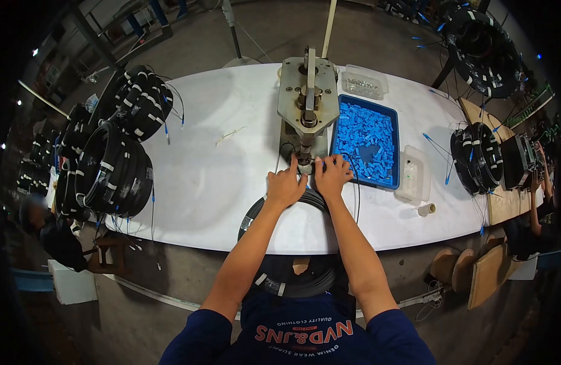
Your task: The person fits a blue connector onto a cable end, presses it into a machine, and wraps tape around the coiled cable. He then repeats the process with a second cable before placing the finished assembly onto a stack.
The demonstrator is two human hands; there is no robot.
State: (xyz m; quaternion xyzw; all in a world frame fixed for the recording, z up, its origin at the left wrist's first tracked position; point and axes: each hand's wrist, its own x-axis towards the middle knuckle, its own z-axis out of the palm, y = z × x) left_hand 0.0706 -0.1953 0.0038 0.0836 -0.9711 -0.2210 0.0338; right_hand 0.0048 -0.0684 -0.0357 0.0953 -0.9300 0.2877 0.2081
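Both hands are at the base of a metal press (pixel 308 100) standing on the white table (pixel 201 201). My left hand (pixel 286 185) is closed at the left of the press's lower tool, its fingertips on something too small to name. On the other side, my right hand (pixel 333 176) has its fingers bent together, with a thin black cable beside it. What the fingers pinch is hidden. A coil of black cable (pixel 253 216) lies under my forearms, partly over the table's front edge. Right of the press is a blue tray (pixel 397 152) of small blue connectors.
Stacks of black cable coils (pixel 113 170) fill the left end. More coils (pixel 475 158) lie at the right, near another person's hands (pixel 541 173). Clear plastic boxes (pixel 414 176) and a small roll (pixel 426 210) stand beside the tray.
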